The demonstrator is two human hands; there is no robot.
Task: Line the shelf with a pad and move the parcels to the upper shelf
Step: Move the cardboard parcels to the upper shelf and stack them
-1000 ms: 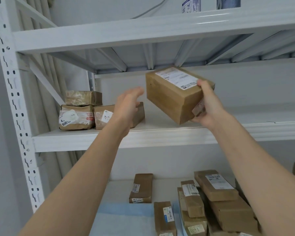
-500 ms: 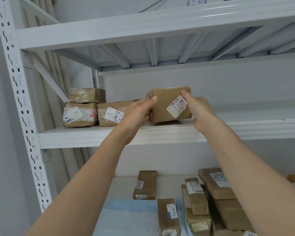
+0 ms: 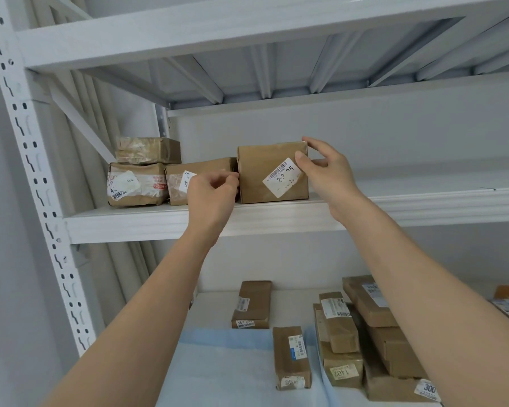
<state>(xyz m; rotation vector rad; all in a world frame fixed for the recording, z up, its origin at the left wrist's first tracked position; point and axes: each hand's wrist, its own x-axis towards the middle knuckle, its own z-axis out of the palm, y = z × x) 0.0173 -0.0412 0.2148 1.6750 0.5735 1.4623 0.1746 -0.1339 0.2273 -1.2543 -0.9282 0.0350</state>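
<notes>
Where half a second ago both hands clasped it, the parcel (image 3: 272, 173) now stands flat on the upper shelf (image 3: 276, 220), touching the parcels at its left. It is brown paper under clear tape, with a tilted white barcode label whose smudged digits I cannot read for sure. Curled loosely, the left hand (image 3: 210, 195) holds nothing beside its left edge; the right hand (image 3: 325, 170) touches its right corner with relaxed fingers.

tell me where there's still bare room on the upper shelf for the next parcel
Free: the upper shelf from the labelled parcel rightward to the picture's edge. Crowded: the left end, three parcels packed against it, the left hand in front.
</notes>
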